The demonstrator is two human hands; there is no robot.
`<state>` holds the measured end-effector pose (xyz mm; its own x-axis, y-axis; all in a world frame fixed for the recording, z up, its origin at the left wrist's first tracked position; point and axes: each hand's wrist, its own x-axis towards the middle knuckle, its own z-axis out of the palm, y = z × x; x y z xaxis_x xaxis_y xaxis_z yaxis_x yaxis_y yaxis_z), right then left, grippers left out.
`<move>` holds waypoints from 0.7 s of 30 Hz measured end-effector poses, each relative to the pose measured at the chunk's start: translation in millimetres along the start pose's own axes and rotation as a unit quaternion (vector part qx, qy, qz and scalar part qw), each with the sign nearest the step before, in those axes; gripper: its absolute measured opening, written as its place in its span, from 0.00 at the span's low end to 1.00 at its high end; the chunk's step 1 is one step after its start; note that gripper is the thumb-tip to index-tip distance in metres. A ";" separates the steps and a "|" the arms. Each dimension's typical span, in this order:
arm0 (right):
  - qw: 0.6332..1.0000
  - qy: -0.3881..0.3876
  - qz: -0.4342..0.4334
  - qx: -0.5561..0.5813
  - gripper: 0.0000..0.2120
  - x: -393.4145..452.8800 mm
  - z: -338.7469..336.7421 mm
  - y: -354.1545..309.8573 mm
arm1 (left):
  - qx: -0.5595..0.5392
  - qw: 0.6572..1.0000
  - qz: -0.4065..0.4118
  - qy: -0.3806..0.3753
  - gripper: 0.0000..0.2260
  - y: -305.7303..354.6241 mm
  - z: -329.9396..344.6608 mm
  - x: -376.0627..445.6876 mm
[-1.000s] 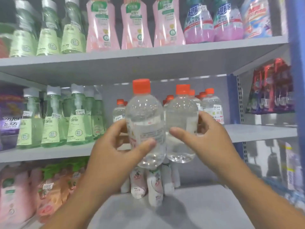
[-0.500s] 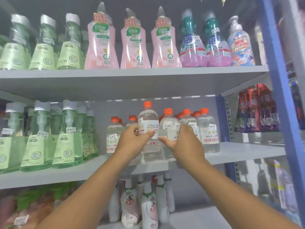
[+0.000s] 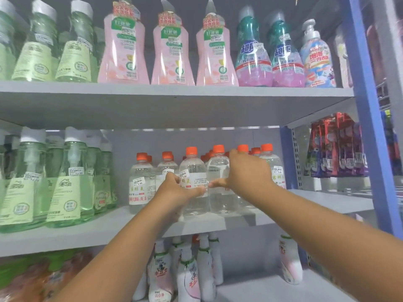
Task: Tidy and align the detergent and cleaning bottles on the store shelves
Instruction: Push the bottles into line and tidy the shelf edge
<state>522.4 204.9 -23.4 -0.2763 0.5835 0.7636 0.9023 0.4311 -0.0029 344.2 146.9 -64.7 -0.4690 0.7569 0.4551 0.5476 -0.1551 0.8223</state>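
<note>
The left hand [image 3: 178, 189] wraps a clear bottle [image 3: 193, 184] at label height, thumb across the front, fingers curled behind. The right hand [image 3: 244, 175] holds the next bottle [image 3: 219, 188] to the right the same way, thumb low on its front, fingers reaching over its shoulder. Both bottles stand upright on the middle shelf [image 3: 109, 232], side by side and touching or nearly so, near the front edge within the orange-capped group.

To finish well, it seems best to keep the bases flat on the shelf, slide rather than lift, and bring both fronts level with the bottle at the left [image 3: 141, 184]. The right one's label looks turned away; twisting it to face out would match the row. Release gently: these tall bottles likely tip easily into the ones behind.
</note>
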 end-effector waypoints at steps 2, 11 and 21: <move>0.999 -0.004 -0.010 -0.045 0.46 9.1 -3.2 -2.2 | -0.005 1.000 0.001 0.014 0.30 -2.3 5.8 -0.5; 0.955 -0.109 -0.092 0.260 0.22 71.4 -38.8 32.8 | -0.011 0.999 0.034 0.010 0.24 -16.8 11.0 -0.6; 0.944 -0.170 -0.128 0.252 0.14 96.9 -9.9 35.7 | -0.062 0.998 -0.011 -0.010 0.22 -14.7 5.3 -1.3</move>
<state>531.1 270.0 56.8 -0.6310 0.5665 0.5301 0.5441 0.8102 -0.2181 340.4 151.5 -79.1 -0.4650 0.7732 0.4312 0.4467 -0.2156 0.8683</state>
